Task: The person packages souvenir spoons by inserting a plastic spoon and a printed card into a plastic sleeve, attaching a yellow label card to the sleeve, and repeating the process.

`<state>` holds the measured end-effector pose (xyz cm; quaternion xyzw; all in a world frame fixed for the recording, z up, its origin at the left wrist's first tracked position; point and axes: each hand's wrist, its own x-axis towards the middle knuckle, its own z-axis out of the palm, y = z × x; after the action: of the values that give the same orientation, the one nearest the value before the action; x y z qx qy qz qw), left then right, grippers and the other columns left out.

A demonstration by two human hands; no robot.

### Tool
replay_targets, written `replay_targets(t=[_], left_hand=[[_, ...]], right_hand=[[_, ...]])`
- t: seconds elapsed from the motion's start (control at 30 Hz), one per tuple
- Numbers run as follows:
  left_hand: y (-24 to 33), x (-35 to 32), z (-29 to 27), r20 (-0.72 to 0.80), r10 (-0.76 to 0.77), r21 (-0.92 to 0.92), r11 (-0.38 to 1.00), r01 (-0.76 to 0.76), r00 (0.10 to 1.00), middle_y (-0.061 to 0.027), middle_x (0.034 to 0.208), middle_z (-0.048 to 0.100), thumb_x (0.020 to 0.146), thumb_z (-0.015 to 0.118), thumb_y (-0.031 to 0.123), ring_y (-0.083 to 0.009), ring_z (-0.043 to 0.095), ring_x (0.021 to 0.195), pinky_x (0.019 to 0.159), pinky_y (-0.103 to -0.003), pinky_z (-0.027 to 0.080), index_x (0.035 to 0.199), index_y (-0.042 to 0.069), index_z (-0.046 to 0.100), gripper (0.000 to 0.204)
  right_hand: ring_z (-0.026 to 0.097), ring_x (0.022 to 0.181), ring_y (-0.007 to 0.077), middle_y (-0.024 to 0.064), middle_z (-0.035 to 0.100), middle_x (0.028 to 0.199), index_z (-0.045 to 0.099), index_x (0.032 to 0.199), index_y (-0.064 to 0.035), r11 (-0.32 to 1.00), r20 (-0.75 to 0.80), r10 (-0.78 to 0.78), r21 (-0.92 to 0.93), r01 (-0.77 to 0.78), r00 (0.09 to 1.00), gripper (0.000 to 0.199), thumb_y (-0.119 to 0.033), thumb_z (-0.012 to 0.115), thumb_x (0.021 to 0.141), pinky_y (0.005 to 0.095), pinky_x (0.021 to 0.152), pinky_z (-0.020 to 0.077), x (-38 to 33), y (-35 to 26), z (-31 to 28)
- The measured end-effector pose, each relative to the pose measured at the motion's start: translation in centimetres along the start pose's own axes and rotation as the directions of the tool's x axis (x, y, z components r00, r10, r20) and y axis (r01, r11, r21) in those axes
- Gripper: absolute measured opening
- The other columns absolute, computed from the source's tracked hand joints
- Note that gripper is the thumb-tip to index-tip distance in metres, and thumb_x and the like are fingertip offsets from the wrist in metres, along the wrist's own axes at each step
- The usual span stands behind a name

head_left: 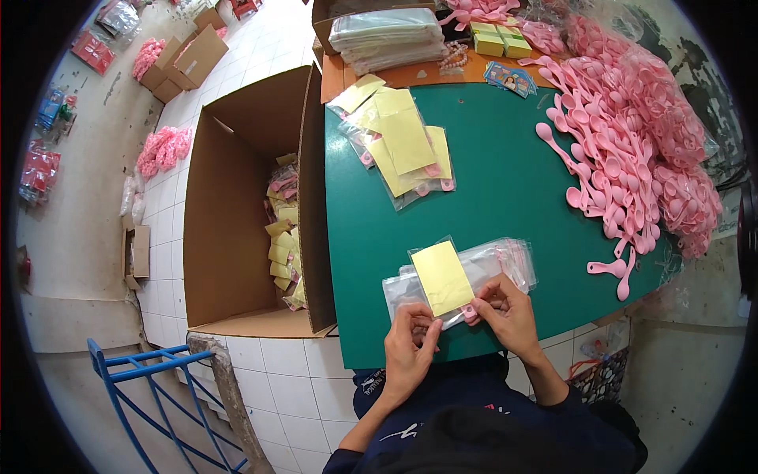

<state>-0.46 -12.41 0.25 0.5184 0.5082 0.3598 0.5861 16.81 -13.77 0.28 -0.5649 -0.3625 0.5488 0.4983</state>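
Note:
In front of me a clear plastic bag holds a yellow card (442,276), and the end of a pink spoon (469,312) shows at its lower right corner. My left hand (412,341) is closed, pinching the bag's lower left corner. At the spoon end, my right hand (505,317) grips the opposite corner between thumb and fingers. Beneath the card lies a stack of flat clear bags (497,265). Farther off on the green table (505,158), several filled bags with yellow cards (407,138) overlap in a loose pile.
A heap of pink spoons (608,150) covers the table's right side, with bagged spoons (663,103) behind. Left of the table stands an open cardboard box (245,213) with filled bags inside. Plastic packs (387,35) lie at the back. A blue metal trolley (158,371) is lower left.

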Motion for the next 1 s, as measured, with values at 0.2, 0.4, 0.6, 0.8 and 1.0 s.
replay_targets(t=[0.2,0.4,0.6,0.8,1.0], left_hand=[[0.6,0.4,-0.4,-0.003,0.055,0.132,0.99,-0.054,0.998,-0.0086,0.093,0.052,0.082,0.06,0.002,-0.0093,0.057,0.075,0.049,-0.019,0.05,0.105,-0.001,0.046,0.027],[2.0,2.5,-0.8,-0.032,0.107,0.268,0.959,-0.095,0.994,-0.0089,0.09,0.051,0.08,0.063,0.007,-0.0141,0.059,0.073,0.051,-0.022,0.048,0.091,-0.001,0.058,0.014],[0.6,3.1,-0.9,-0.023,0.188,0.372,0.913,-0.166,0.982,-0.0072,0.089,0.05,0.08,0.063,0.007,-0.0113,0.058,0.072,0.049,-0.023,0.053,0.079,-0.002,0.059,0.01],[1.0,3.3,-0.7,-0.061,0.137,0.28,0.953,-0.115,0.989,-0.005,0.086,0.052,0.078,0.064,0.003,-0.0094,0.057,0.074,0.052,-0.022,0.051,0.083,-0.003,0.053,0.014],[2.1,4.5,-1.1,0.007,-0.006,-0.174,0.985,0.007,1.0,-0.0019,0.086,0.052,0.08,0.06,-0.001,-0.005,0.052,0.075,0.066,-0.019,0.045,0.101,0.0,0.046,0.026]], right_hand=[[0.063,0.074,0.0138,0.0097,0.062,0.086,0.059,0.105,0.0038,0.978,0.017,-0.039,-0.207,0.042,0.999,0.021,0.001,0.056,0.084,0.0236,0.065,0.0535,0.0,-0.7,-0.1],[0.062,0.074,0.012,0.0085,0.061,0.085,0.058,0.114,-0.0003,0.987,0.034,-0.048,-0.153,0.053,0.998,0.03,0.002,0.055,0.084,0.0236,0.066,0.0532,-0.3,-1.0,0.3],[0.062,0.076,0.0123,0.0085,0.059,0.086,0.058,0.114,-0.001,0.94,0.078,-0.079,-0.326,0.1,0.994,0.032,0.003,0.055,0.083,0.0231,0.066,0.0529,-0.2,-0.8,-0.1],[0.06,0.076,0.0114,0.009,0.059,0.086,0.057,0.116,-0.0029,0.997,0.049,0.03,-0.073,-0.026,0.998,0.032,-0.001,0.057,0.083,0.0232,0.068,0.0522,-0.3,-1.0,0.2],[0.06,0.073,0.0121,0.0102,0.059,0.089,0.058,0.114,-0.0033,0.939,0.169,-0.067,-0.324,0.12,0.983,0.032,-0.007,0.059,0.083,0.0261,0.065,0.0506,0.9,-2.7,-1.5]])
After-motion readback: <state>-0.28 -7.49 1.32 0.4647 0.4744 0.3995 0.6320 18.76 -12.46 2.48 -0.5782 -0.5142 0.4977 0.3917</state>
